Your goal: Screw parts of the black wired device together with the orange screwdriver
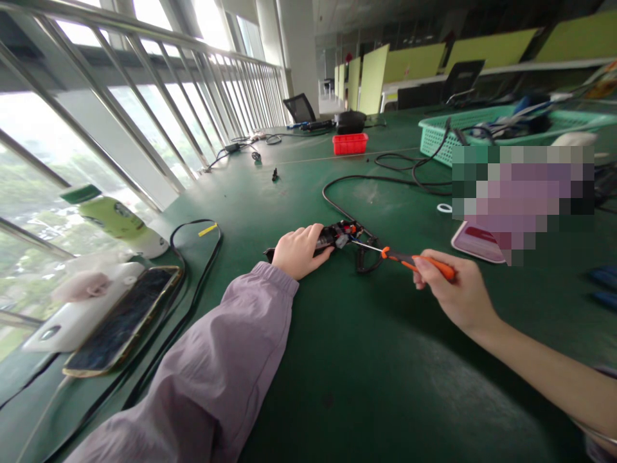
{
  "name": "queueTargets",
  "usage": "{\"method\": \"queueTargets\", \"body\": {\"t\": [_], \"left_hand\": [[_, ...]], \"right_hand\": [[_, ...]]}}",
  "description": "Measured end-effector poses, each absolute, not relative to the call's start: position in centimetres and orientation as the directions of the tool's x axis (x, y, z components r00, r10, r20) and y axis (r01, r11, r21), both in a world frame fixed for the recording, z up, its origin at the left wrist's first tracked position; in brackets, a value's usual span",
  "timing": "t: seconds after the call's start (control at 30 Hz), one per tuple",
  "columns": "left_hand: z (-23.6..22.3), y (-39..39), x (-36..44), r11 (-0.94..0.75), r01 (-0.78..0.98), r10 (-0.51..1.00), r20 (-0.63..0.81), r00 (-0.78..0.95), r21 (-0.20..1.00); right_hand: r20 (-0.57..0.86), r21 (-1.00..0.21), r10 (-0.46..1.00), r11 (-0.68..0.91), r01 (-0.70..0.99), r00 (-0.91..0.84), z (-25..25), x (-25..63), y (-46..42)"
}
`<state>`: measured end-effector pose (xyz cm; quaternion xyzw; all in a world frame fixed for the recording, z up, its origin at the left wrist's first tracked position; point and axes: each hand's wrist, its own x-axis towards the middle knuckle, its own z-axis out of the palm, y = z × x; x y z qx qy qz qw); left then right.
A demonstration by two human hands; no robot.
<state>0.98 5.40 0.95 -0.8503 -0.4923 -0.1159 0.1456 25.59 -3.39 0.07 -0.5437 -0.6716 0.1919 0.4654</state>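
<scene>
We'd put this approx. mid-job: the black handheld device (328, 237) has its innards bared at the R end, w/ colored wires (354, 228) & small parts showing, so getting the casing off there looks done; that end isn't covered up yet, & we can't tell if any wire or screw is loose. It lies on the green tabletop (385, 386), ctr of view, under our L grip (297, 252), which is clamped round its body. Our R grip (457, 289) is wrapped tight on an orange-and-black screwdriver (402, 256), shaft pointing left, tip at or just beside the wires; contact's too small to tell. A black cable (366, 176) loops behind, prob. running to the device. Containers: the teal mesh basket (436, 145), far R, holds a heap of cords (511, 123) & dark-blue stuff (535, 110); the small red bin (350, 145), mid-back, hides its contents fr. us; the drink bottle (113, 218), far L, has its green cap on, level unclear.
</scene>
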Motion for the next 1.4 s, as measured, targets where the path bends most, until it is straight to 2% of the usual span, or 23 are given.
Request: {"method": "queueTargets", "body": {"t": [0.17,0.37,0.57,0.77,0.93,1.1,1.2,1.4], "left_hand": [[0.94,5.39,0.97,-0.470,0.873,0.804,0.344,0.485,-0.133],[1.00,5.36,0.97,-0.476,0.870,0.799,0.349,0.490,-0.131],[1.03,5.37,0.98,-0.475,0.870,0.802,0.342,0.490,-0.133],[0.95,5.49,0.96,-0.479,0.867,0.799,0.341,0.495,-0.135],[0.91,5.46,0.98,-0.473,0.871,0.801,0.346,0.488,-0.133],[0.85,5.51,0.89,-0.484,0.864,0.788,0.359,0.500,-0.140],[0.79,5.58,0.83,-0.488,0.861,0.783,0.364,0.504,-0.143],[0.79,5.56,0.88,-0.488,0.861,0.784,0.363,0.504,-0.140]], "right_hand": [[0.437,-0.818,0.888,0.325,0.475,0.144,0.00,25.56,-3.34],[0.343,-0.804,0.939,0.283,0.524,0.019,0.02,25.64,-3.38],[0.419,-0.838,0.898,0.325,0.439,0.135,-0.33,25.70,-3.20],[0.342,-0.794,0.939,0.274,0.542,0.026,-0.01,25.63,-3.33],[0.406,-0.844,0.905,0.316,0.434,0.130,-0.24,25.67,-3.14],[0.317,-0.819,0.947,0.247,0.518,0.049,-0.19,25.80,-3.21],[0.297,-0.843,0.954,0.246,0.478,0.033,-0.22,25.89,-3.18],[0.393,-0.819,0.919,0.341,0.462,0.019,-0.12,25.74,-3.36]]}}
